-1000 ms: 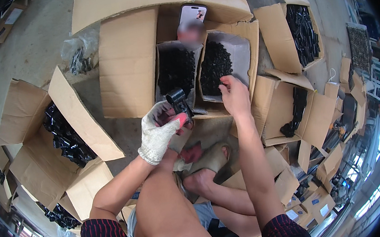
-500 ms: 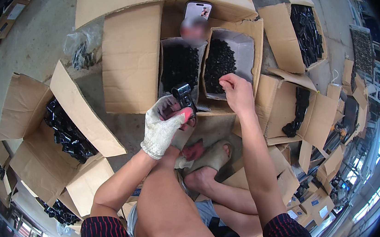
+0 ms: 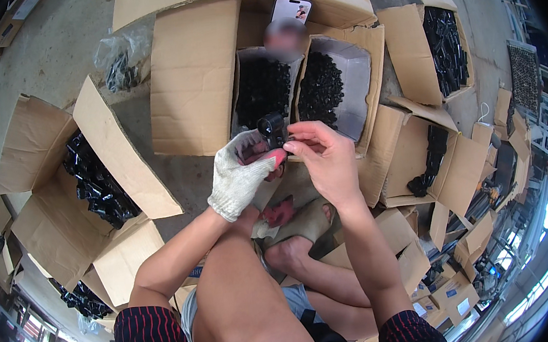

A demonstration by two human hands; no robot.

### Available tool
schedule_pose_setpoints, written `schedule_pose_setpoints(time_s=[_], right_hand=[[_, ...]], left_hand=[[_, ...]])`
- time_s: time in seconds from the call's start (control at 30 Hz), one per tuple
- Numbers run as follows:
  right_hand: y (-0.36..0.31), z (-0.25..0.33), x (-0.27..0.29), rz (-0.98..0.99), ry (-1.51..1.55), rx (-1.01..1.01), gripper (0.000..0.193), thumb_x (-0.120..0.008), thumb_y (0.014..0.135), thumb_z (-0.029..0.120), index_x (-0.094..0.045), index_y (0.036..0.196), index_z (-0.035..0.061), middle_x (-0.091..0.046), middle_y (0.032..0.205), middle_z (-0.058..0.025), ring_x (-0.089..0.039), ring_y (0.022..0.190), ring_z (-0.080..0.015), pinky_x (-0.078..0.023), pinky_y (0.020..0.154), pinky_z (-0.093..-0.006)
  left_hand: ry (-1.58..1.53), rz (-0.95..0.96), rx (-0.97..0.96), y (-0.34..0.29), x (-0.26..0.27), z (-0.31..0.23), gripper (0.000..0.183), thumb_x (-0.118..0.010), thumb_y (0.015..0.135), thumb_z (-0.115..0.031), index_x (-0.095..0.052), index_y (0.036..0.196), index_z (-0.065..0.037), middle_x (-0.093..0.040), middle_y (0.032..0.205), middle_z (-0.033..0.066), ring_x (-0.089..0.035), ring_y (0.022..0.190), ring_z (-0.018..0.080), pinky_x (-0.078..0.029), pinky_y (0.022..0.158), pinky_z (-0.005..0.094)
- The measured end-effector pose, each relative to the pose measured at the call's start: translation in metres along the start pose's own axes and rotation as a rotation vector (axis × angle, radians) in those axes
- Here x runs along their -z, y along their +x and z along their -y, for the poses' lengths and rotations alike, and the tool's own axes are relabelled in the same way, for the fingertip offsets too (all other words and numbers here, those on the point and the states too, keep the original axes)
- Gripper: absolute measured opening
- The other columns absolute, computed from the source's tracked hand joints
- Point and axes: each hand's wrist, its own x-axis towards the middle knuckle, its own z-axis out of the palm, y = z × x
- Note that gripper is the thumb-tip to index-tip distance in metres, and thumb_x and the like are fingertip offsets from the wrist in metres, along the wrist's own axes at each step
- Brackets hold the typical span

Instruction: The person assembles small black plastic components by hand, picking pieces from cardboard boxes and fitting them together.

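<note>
My left hand wears a white knit glove with red fingertips and grips a small black plastic part. My bare right hand meets it from the right, its fingertips pinching the same part. Both hands hover above two open cardboard boxes lined with plastic and filled with small black parts. My bare knees and sandalled feet are below the hands.
Open cardboard boxes of black parts ring me: a large one at the left, others at the right. A closed flap covers a box ahead. A phone leans at the back. A clear bag of parts lies on the concrete floor.
My right hand pulled back from the box of parts and came to the black part held by my left hand. The left hand stayed about where it was.
</note>
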Motion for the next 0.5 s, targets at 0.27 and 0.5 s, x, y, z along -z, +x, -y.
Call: schedule_pose_setpoints(time_s=[0.27, 0.5], right_hand=[[-0.001, 0.004, -0.002, -0.034, -0.207, 0.123, 0.016, -0.080, 0.088, 0.010, -0.075, 0.097, -0.0021, -0.075, 0.087, -0.0139, -0.072, 0.075, -0.0201, -0.055, 0.069, -0.0312], [-0.003, -0.003, -0.009, -0.078, -0.180, 0.103, 0.017, -0.081, 0.087, 0.012, -0.075, 0.096, -0.0019, -0.074, 0.085, -0.0145, -0.072, 0.072, -0.0217, -0.055, 0.066, -0.0314]], left_hand=[[0.234, -0.092, -0.057, 0.004, -0.005, 0.011, 0.045, -0.089, 0.080, -0.013, -0.067, 0.114, 0.003, -0.070, 0.097, 0.0070, -0.068, 0.081, 0.0112, -0.059, 0.063, 0.0271], [0.314, -0.061, -0.096, 0.009, -0.001, 0.016, 0.037, -0.087, 0.082, -0.013, -0.069, 0.111, 0.002, -0.073, 0.093, 0.0060, -0.068, 0.079, 0.0100, -0.057, 0.063, 0.0257]])
